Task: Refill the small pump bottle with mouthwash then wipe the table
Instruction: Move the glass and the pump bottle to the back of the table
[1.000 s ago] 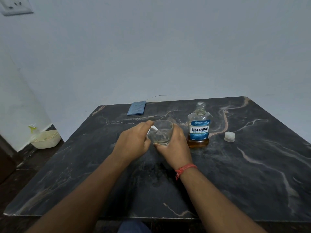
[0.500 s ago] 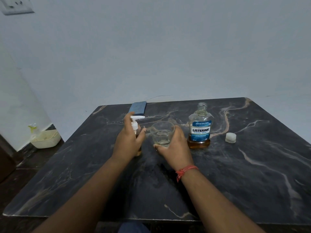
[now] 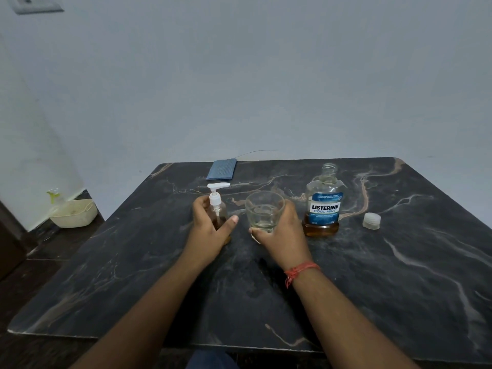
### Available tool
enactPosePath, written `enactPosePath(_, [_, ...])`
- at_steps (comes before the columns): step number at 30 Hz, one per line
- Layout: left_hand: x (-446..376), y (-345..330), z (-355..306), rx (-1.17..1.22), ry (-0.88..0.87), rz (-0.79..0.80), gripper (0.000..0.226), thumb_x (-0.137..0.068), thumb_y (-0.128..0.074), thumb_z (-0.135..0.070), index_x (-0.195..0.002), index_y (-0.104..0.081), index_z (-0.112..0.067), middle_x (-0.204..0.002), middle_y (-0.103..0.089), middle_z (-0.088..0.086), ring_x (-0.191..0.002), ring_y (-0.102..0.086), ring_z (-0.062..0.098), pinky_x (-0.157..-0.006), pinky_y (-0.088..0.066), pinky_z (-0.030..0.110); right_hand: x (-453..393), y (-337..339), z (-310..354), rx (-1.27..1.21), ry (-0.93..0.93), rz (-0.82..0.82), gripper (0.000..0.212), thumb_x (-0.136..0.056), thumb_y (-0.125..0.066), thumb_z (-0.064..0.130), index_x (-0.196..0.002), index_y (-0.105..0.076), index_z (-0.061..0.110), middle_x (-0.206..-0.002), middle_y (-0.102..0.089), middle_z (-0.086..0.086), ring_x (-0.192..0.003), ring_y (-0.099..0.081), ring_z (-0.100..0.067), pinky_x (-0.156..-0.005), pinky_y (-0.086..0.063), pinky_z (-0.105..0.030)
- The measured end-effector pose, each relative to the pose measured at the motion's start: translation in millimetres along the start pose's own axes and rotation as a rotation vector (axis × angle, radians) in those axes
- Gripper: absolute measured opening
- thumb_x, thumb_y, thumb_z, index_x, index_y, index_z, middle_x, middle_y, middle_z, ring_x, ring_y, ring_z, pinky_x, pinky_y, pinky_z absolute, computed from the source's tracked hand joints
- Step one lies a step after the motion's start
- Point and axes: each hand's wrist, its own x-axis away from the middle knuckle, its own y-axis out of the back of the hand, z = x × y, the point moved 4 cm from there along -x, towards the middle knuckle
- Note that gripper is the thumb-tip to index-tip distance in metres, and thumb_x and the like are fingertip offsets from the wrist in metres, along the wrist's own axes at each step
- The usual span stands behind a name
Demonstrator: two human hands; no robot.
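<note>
Head view: left grip (image 3: 210, 230) around pump bottle (image 3: 218, 209), right (image 3: 282, 235) around glass (image 3: 264, 209), mouthwash bottle (image 3: 322, 209) beside.

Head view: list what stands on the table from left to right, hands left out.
pump bottle → glass → mouthwash bottle → cap. The blue cloth lies further back, overlapping the pump bottle's place, so it is left out.

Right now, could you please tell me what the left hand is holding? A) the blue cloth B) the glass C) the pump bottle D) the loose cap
C: the left hand grips the pump bottle, while the right hand holds the glass; the cap and cloth lie untouched on the table.
</note>
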Motion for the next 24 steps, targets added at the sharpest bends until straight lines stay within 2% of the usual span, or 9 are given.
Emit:
enactPosePath(2, [3,0,12,0.022,0.014,0.019,0.066,-0.090,-0.074,-0.024,-0.134,-0.025,-0.029,-0.142,-0.045,-0.003,-0.126,-0.050,0.008,-0.095,-0.037,0.008,0,-1,-1,0.002,0.005,0.005,0.088,-0.063,-0.090,0.034,-0.131,-0.038,0.015,-0.129,-0.053,-0.003,-0.114,-0.058,-0.017,-0.096,-0.053,-0.031])
enactPosePath(5, [6,1,21,-0.026,0.020,0.033,0.061,-0.090,-0.074,-0.027,-0.132,-0.031,-0.027,-0.138,-0.050,-0.001,-0.122,-0.054,0.009,-0.092,-0.038,0.009,0,0,0,0.014,0.013,0.013,0.087,-0.064,-0.089,0.034,-0.131,-0.037,0.015,-0.130,-0.052,-0.003,-0.115,-0.057,-0.016,-0.096,-0.052,-0.031])
enactPosePath(8, [6,2,25,-0.029,0.031,0.006,0.051,-0.093,-0.070,-0.022,-0.131,-0.036,-0.027,-0.131,-0.057,-0.002,-0.120,-0.058,0.011,-0.101,-0.045,0.025,1,2,2,0.018,0.013,0.018,0.083,-0.065,-0.089,0.032,-0.128,-0.038,0.016,-0.127,-0.053,-0.003,-0.114,-0.057,-0.016,-0.095,-0.051,-0.029])
enactPosePath(10, [6,2,25,-0.035,0.039,0.012,0.048,-0.096,-0.065,-0.018,-0.134,-0.038,-0.031,-0.133,-0.057,-0.003,-0.122,-0.057,0.011,-0.107,-0.044,0.033,3,3,4,0.013,0.013,0.022,0.079,-0.066,-0.089,0.030,-0.126,-0.038,0.017,-0.125,-0.054,-0.002,-0.112,-0.056,-0.014,-0.092,-0.049,-0.023])
enactPosePath(13, [5,2,26,-0.047,0.064,0.044,0.054,-0.099,-0.061,-0.016,-0.144,-0.035,-0.029,-0.139,-0.056,-0.004,-0.127,-0.055,0.012,-0.112,-0.041,0.038,5,6,6,0.007,0.000,0.036,0.078,-0.069,-0.088,0.027,-0.128,-0.037,0.016,-0.126,-0.053,-0.002,-0.112,-0.054,-0.012,-0.087,-0.042,-0.016])
enactPosePath(16, [6,3,29,-0.029,0.077,0.056,0.054,-0.099,-0.060,-0.017,-0.145,-0.035,-0.029,-0.140,-0.057,-0.005,-0.129,-0.054,0.013,-0.114,-0.041,0.044,6,6,7,0.021,-0.016,0.049,0.082,-0.070,-0.086,0.029,-0.133,-0.035,0.015,-0.132,-0.052,-0.005,-0.118,-0.054,-0.016,-0.092,-0.042,-0.018])
enactPosePath(18, [7,3,28,-0.004,0.074,0.061,0.053,-0.098,-0.062,-0.018,-0.141,-0.037,-0.032,-0.135,-0.058,-0.007,-0.128,-0.054,0.012,-0.113,-0.041,0.042,7,6,8,0.035,-0.016,0.058,0.086,-0.070,-0.086,0.031,-0.135,-0.033,0.013,-0.135,-0.050,-0.007,-0.120,-0.053,-0.017,-0.095,-0.041,-0.019])
enactPosePath(20, [10,3,24,0.013,0.062,0.066,0.055,-0.096,-0.066,-0.019,-0.137,-0.036,-0.037,-0.131,-0.058,-0.010,-0.125,-0.055,0.010,-0.109,-0.040,0.033,8,7,11,0.039,-0.014,0.057,0.091,-0.068,-0.088,0.032,-0.138,-0.033,0.011,-0.137,-0.047,-0.007,-0.123,-0.051,-0.018,-0.099,-0.041,-0.021])
enactPosePath(24, [12,4,18,0.037,0.058,0.087,0.065,-0.094,-0.069,-0.024,-0.147,-0.032,-0.031,-0.140,-0.054,-0.008,-0.128,-0.051,0.010,-0.109,-0.038,0.031,7,8,9,0.046,-0.046,0.024,0.094,-0.062,-0.090,0.034,-0.136,-0.036,0.013,-0.136,-0.047,-0.006,-0.123,-0.052,-0.019,-0.105,-0.046,-0.033])
